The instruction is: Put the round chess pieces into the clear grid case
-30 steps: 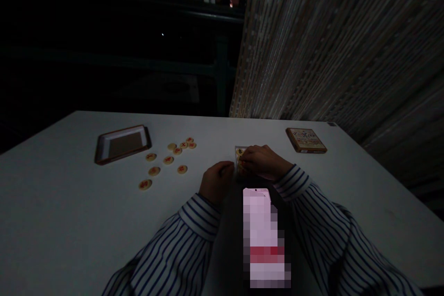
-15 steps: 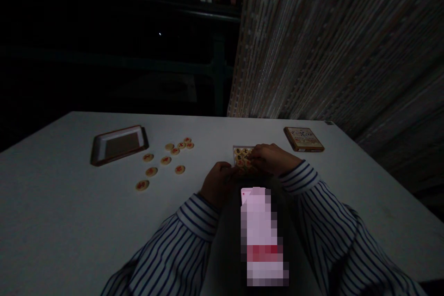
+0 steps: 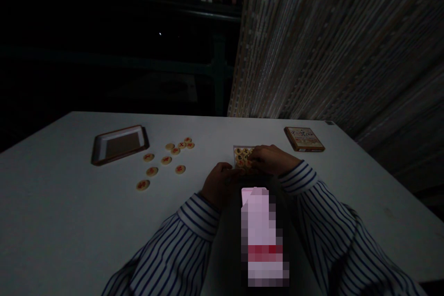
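Left: open rectangular tray [image 3: 120,144] on the tabletop [image 3: 69,222].
Middle: round game discs [image 3: 165,160] right of the tray.
Centre: small clear packet of discs [image 3: 243,156] between both hands.
Right: flat square box [image 3: 304,138], behind.

White table [image 3: 69,222], cream discs red-marked [image 3: 151,171], blue-striped white sleeves [image 3: 194,222], brown-rimmed tray [image 3: 99,148]

sleeves [image 3: 194,236]: white, dark-blue vertical stripes | cuffs: striped, buttoned close | hands: bare, no rings seen
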A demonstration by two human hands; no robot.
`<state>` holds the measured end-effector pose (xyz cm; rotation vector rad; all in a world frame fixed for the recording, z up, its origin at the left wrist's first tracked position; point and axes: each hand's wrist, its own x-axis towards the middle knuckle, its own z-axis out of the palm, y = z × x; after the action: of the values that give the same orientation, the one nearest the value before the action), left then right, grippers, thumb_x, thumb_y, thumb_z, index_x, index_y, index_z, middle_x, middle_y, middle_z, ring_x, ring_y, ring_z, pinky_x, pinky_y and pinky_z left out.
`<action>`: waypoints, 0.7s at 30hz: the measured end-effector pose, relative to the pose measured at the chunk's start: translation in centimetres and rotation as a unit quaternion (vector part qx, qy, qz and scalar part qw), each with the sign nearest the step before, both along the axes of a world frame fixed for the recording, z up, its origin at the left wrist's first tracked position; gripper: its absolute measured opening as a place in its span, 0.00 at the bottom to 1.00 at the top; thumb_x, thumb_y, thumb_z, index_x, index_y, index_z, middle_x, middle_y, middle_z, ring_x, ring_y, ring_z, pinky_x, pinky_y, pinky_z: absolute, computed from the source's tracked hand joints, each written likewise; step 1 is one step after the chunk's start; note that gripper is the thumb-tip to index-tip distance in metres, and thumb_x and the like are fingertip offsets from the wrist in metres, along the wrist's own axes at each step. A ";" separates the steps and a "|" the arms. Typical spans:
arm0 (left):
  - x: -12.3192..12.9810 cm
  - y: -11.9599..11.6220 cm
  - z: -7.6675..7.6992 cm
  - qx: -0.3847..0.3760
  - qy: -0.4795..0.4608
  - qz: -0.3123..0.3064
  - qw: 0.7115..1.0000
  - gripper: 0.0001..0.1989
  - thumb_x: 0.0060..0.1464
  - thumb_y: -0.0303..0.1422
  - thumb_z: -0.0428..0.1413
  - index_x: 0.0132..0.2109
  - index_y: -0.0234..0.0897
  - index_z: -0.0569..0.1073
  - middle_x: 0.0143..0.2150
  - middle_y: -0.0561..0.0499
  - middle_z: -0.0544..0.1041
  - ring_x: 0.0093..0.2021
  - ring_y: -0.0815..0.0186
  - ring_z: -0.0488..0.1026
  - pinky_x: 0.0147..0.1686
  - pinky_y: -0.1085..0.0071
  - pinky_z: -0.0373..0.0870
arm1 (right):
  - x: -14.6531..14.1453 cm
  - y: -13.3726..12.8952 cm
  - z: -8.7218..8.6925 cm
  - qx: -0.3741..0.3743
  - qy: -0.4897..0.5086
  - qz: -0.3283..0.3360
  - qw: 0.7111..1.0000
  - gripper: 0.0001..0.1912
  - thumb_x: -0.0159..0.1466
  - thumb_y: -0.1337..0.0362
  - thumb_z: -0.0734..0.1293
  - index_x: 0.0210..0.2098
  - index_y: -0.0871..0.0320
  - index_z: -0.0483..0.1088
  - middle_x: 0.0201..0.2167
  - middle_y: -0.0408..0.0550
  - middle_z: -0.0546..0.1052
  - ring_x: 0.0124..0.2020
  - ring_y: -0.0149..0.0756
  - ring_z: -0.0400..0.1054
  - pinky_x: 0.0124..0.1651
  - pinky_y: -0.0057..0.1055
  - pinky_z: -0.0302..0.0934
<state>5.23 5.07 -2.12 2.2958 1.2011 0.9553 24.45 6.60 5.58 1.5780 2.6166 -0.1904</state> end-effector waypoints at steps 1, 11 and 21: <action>0.0 0.0 0.0 0.000 0.001 0.000 1.000 0.11 0.50 0.32 0.51 0.39 0.39 0.75 0.38 0.46 0.69 0.35 0.67 0.69 0.35 0.68 0.70 | 0.0 0.0 0.0 0.002 0.000 0.001 1.000 0.14 0.59 0.64 0.58 0.42 0.56 0.68 0.42 0.49 0.71 0.43 0.36 0.64 0.42 0.29 0.53; 0.0 -0.1 0.2 0.017 0.002 0.002 1.000 0.10 0.49 0.32 0.52 0.38 0.38 0.75 0.37 0.46 0.70 0.36 0.66 0.69 0.36 0.68 0.69 | 0.0 0.1 0.0 -0.005 -0.010 0.004 1.000 0.13 0.59 0.63 0.57 0.40 0.56 0.69 0.40 0.49 0.72 0.41 0.36 0.64 0.40 0.29 0.53; 0.0 -0.3 1.0 -0.002 -0.031 0.002 1.000 0.10 0.50 0.32 0.50 0.38 0.36 0.74 0.35 0.47 0.71 0.35 0.67 0.69 0.36 0.69 0.69 | 0.3 0.1 0.1 0.007 0.002 -0.007 1.000 0.15 0.59 0.62 0.58 0.44 0.55 0.67 0.43 0.49 0.71 0.43 0.36 0.64 0.43 0.29 0.53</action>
<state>5.20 4.81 -1.07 2.2448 1.1822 1.0178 24.74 6.66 5.69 1.6030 2.6150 -0.1766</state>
